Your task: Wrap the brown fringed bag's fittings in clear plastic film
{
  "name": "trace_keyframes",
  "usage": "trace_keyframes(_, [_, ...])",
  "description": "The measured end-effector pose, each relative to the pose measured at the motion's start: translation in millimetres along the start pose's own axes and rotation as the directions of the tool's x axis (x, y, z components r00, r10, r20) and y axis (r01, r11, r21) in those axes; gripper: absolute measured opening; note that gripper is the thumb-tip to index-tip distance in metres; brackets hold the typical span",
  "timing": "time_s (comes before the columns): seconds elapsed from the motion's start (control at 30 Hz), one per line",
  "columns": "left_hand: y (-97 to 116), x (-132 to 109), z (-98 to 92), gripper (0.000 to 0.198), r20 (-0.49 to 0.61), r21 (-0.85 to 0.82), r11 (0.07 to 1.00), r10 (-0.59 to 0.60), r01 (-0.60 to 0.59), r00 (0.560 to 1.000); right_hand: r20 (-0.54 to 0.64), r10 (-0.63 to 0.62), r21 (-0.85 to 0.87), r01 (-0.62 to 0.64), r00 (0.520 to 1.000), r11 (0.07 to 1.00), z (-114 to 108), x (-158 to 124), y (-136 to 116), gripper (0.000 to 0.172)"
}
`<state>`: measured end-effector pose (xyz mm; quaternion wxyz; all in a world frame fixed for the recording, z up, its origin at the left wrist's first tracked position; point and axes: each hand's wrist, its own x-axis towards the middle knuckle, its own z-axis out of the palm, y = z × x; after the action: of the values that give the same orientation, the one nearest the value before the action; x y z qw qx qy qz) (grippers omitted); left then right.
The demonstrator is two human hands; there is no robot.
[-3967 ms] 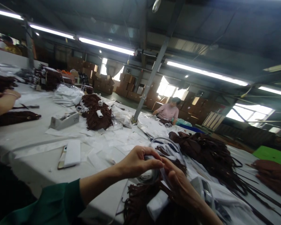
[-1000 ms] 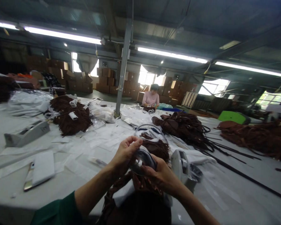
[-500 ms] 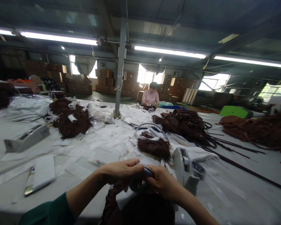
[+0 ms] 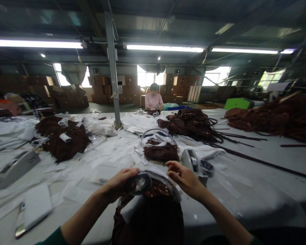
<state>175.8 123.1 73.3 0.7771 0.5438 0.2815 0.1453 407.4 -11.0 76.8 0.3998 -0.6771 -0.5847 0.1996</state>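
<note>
My left hand (image 4: 118, 183) is closed on a clear plastic film strip (image 4: 153, 178) that arcs over the top of a dark brown fringed bag (image 4: 153, 211) right in front of me. My right hand (image 4: 185, 177) pinches the other end of that strip, fingers curled. The bag lies at the table's near edge with a white paper piece (image 4: 132, 211) against it. Just beyond my right hand stands a grey tape dispenser (image 4: 192, 162).
The grey table (image 4: 244, 190) carries scattered white paper slips, a small brown fringed piece (image 4: 161, 152), brown bag piles (image 4: 62, 137) (image 4: 191, 126) (image 4: 270, 117), another dispenser (image 4: 11, 170) and a phone under paper (image 4: 32, 209). A person in pink (image 4: 153, 99) sits at the far side by a metal post (image 4: 113, 71).
My hands have spread apart, stretching the plastic strip across the bag top. The view has swung left to right and levelled over the last seconds.
</note>
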Motion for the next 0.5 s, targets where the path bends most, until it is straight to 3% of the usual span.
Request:
trace_keyframes(0.07, [-8.0,1.8,-10.5,0.046,-0.064,-0.039,0.999,-0.026,0.024,0.998,-0.087,0.152,-0.039,-0.156,0.985,0.987,-0.3,-21.7,28.1,0.062])
trace_keyframes(0.1, [-12.0,2.3,-14.6,0.046,-0.079,-0.050,0.998,-0.043,0.039,0.996,-0.081,0.234,-0.068,-0.240,0.969,0.968,4.8,-35.4,40.2,0.063])
trace_keyframes(0.17, [-18.4,2.7,-18.6,0.045,-0.109,-0.077,0.995,-0.066,0.058,0.992,0.020,0.293,-0.036,-0.292,0.956,0.956,25.6,-63.0,56.8,0.062])
trace_keyframes(0.23, [-20.7,1.9,-16.6,0.045,-0.145,-0.118,0.992,-0.071,0.055,0.987,0.070,0.200,0.070,-0.205,0.977,0.976,56.4,-83.9,61.4,0.054])
trace_keyframes(0.3, [-18.9,-0.4,-10.7,0.047,-0.174,-0.158,0.987,-0.060,0.032,0.983,0.049,0.163,0.170,-0.169,0.985,0.971,91.2,-93.2,56.7,0.036])
trace_keyframes(0.4, [-15.6,-6.9,-4.7,0.050,-0.213,-0.153,0.988,-0.042,0.009,0.976,0.049,0.155,0.304,-0.162,0.987,0.939,137.9,-88.4,44.4,0.027])
trace_keyframes(0.5, [-23.7,-13.7,-10.7,0.051,-0.306,-0.114,0.993,-0.016,-0.020,0.952,0.061,0.125,0.371,-0.139,0.990,0.918,161.5,-75.6,38.2,0.027])
